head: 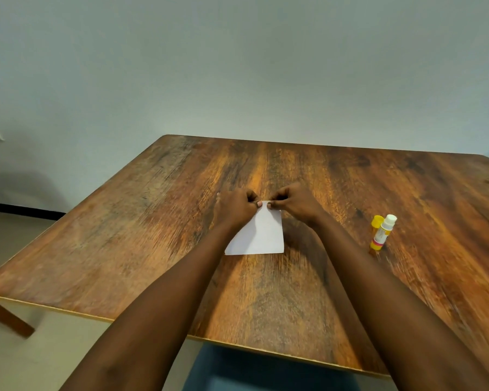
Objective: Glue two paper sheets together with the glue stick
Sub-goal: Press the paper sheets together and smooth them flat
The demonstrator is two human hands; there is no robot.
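Lying on the worktop [153, 235], the white paper [259, 235] (one sheet or two cannot be told) is pinched at its far edge by the left hand [233, 207] and the right hand [294, 204], thumbs almost meeting. The glue stick [382, 232] is noted well to the right, a yellow cap [377, 221] just beside it.

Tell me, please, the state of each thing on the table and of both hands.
left hand: pinches the paper's far edge
right hand: pinches the same edge
paper: lies on the table
glue stick: upright, uncapped, untouched
yellow cap: off, beside the glue stick
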